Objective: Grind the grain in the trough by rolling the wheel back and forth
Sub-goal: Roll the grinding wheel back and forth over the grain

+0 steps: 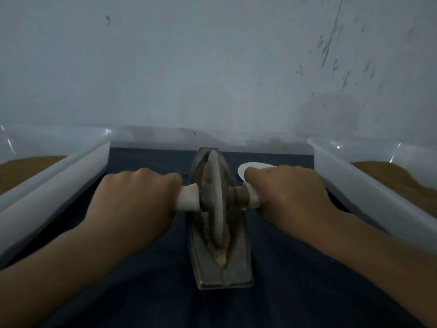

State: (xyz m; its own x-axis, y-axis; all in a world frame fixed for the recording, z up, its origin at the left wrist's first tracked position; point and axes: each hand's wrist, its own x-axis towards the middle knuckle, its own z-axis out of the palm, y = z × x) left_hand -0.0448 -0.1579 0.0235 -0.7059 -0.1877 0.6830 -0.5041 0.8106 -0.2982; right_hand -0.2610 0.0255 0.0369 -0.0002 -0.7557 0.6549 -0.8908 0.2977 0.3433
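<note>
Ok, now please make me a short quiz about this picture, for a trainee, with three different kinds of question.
1. True or false: the left hand and right hand each grip a handle of the wheel.
2. The white disc lies: A. left of the trough; B. right of the trough; C. in the trough.
3. How many plastic bins flank the trough?
Key: 1 true; 2 B; 3 two.
</note>
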